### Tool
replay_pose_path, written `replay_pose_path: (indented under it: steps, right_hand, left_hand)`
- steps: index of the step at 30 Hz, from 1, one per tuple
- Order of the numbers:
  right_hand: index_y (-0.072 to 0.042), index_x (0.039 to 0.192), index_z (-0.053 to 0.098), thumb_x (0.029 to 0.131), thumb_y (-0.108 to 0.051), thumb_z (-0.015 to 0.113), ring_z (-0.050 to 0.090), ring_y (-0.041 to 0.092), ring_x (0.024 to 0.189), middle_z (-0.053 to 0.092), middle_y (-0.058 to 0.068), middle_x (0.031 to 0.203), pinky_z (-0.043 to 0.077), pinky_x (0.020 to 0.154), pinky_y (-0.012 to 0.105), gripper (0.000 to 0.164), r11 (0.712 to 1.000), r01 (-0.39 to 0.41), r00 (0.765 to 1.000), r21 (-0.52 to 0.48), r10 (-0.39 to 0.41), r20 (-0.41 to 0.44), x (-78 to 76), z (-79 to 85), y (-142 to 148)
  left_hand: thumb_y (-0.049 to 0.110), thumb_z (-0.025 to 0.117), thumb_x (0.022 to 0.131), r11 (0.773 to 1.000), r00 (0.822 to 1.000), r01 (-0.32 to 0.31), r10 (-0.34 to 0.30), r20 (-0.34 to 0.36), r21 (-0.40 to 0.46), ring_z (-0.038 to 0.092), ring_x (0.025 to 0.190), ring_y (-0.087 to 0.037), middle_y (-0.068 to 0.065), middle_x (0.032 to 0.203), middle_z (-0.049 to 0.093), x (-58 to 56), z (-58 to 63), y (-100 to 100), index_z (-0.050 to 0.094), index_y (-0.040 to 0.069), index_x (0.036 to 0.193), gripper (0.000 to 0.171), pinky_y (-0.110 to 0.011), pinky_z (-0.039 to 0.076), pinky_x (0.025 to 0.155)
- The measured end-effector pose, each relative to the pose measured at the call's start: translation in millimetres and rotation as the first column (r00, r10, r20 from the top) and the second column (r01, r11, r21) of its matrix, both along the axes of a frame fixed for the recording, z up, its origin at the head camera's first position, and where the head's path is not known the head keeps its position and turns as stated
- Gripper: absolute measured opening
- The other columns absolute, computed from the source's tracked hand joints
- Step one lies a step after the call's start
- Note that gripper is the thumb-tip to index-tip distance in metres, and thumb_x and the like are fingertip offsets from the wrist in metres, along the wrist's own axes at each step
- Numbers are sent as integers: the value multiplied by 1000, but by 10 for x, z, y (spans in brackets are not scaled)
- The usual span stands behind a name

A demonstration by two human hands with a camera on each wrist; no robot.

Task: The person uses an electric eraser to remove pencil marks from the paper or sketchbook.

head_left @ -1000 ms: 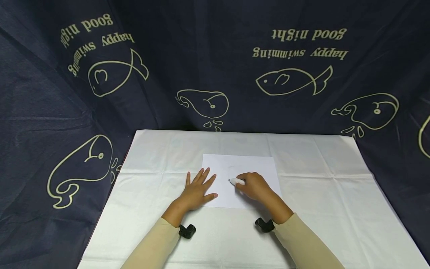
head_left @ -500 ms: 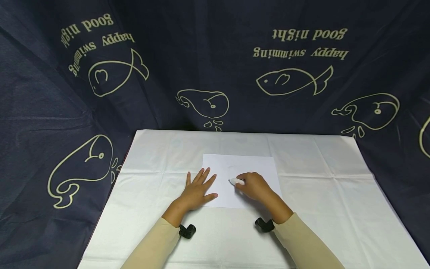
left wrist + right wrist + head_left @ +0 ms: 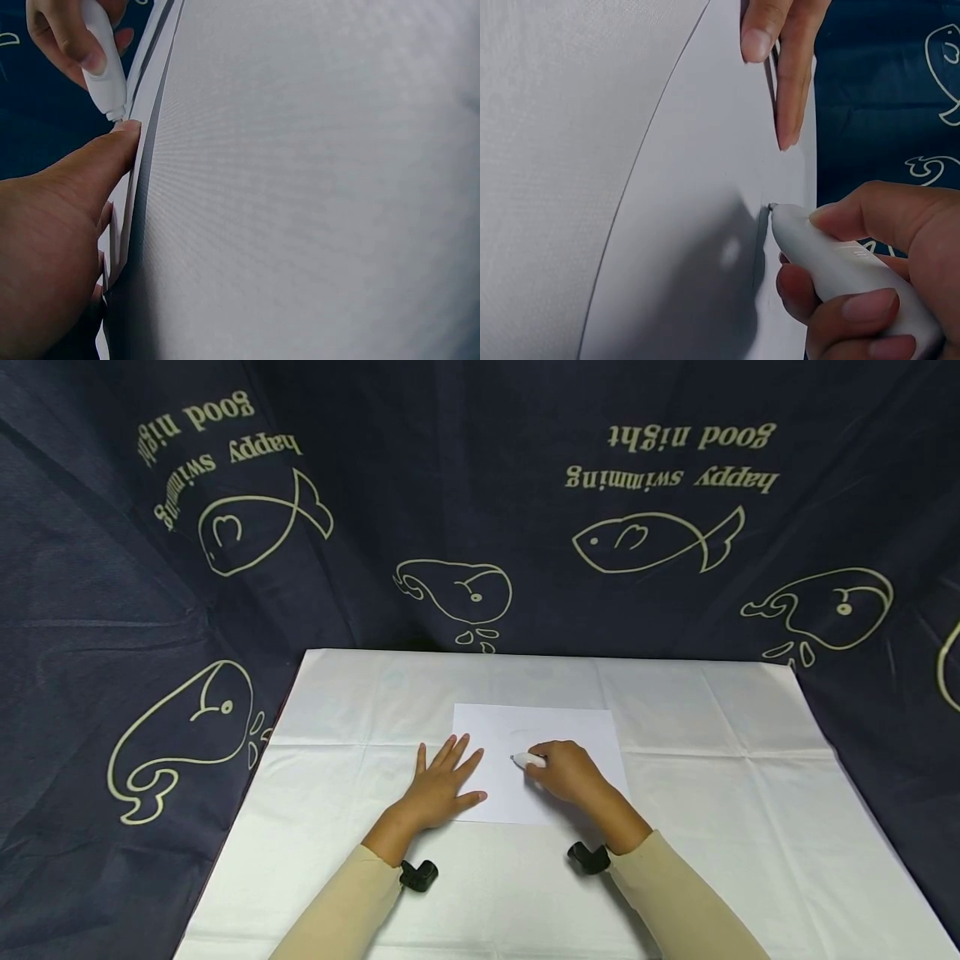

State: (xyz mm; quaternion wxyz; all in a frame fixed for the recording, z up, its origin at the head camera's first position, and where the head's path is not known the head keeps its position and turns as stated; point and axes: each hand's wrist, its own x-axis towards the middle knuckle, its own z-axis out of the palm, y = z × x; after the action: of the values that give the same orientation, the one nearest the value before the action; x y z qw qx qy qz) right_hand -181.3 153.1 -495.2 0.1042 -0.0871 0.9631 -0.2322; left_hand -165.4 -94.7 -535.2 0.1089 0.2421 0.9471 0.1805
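On the white tablecloth (image 3: 697, 827) a paper sheet (image 3: 510, 797) lies flat. Near its twelve o'clock are faint marks (image 3: 521, 732) — only this seems done, and most of the visible surface looks left to fill. At its eight o'clock the left hand (image 3: 435, 792) rests with spread fingers, grasping nothing. Toward four o'clock the right hand (image 3: 567, 771) grips a white pen (image 3: 529, 761) — whether its tip touches, I cannot tell.

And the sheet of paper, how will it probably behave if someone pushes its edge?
The paper looks thin at its edge, so it would probably buckle. Lying on the white cloth, it might slide, but the left hand, spread across its left edge, likely restrains it.
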Motion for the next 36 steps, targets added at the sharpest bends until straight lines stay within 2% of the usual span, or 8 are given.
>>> replay_pose_path:
  steps: [10, 20, 24, 26, 31, 34, 36]
  right_hand:
    - [-4, 119, 74, 93, -25, 70, 68, 38, 116, 74, 17, 118, 52, 100, 53, 33, 1000, 9, 1000, -4, -9, -13, -7, 6, -4]
    - [-7, 112, 77, 92, -22, 70, 71, 30, 95, 78, 12, 102, 55, 89, 50, 25, 1000, 21, 998, -4, -22, -62, -50, 6, -21]
    - [-6, 115, 76, 92, -23, 71, 71, 33, 104, 76, 15, 112, 54, 93, 50, 29, 1000, 11, 999, -5, -11, -33, -49, 3, -20]
    - [-5, 115, 76, 92, -23, 71, 71, 33, 104, 76, 15, 112, 55, 93, 50, 29, 1000, 3, 1000, -5, -3, -26, -50, 4, -19]
    - [-9, 109, 78, 92, -22, 70, 68, 26, 90, 77, 10, 96, 55, 85, 47, 23, 1000, 23, 999, -7, -24, -43, -71, -3, -12]
    - [-9, 110, 78, 92, -23, 70, 69, 28, 93, 77, 10, 97, 55, 88, 47, 24, 1000, 25, 999, -8, -26, -40, -76, 0, -11]
    - [-7, 113, 77, 93, -23, 70, 71, 32, 102, 77, 13, 106, 55, 92, 49, 27, 1000, 15, 1000, -7, -16, -27, -66, 7, -16]
  left_hand:
    - [55, 53, 101, 1000, 1000, 4, -4, -5, 3, 7, 160, -31, -8, 172, 11, 2, -1, -5, 30, 21, 161, 73, -73, -2, 120]
    - [56, 52, 100, 1000, 1000, 3, -3, -8, -10, 6, 160, -30, -7, 172, 10, -7, -21, -5, 29, 22, 161, 73, -73, -2, 120]
    - [55, 53, 100, 1000, 1000, 3, -3, -6, 1, 7, 160, -30, -8, 172, 11, -5, -22, -6, 30, 22, 161, 73, -73, -2, 120]
    - [55, 53, 100, 1000, 1000, 2, -2, -5, 2, 7, 160, -30, -8, 172, 11, -3, -21, -7, 30, 22, 161, 73, -73, -3, 120]
    - [55, 52, 100, 1000, 1000, 1, -1, -8, 2, 7, 160, -30, -8, 172, 11, -2, -21, -8, 30, 22, 161, 73, -72, -3, 120]
    - [55, 52, 100, 1000, 1000, 3, -3, -7, 6, 7, 160, -30, -8, 172, 11, -1, -21, -9, 30, 22, 161, 73, -73, -3, 120]
    - [55, 52, 100, 1000, 1000, 4, -4, -8, 6, 7, 160, -30, -8, 172, 11, -2, -21, -10, 30, 22, 161, 73, -73, -2, 120]
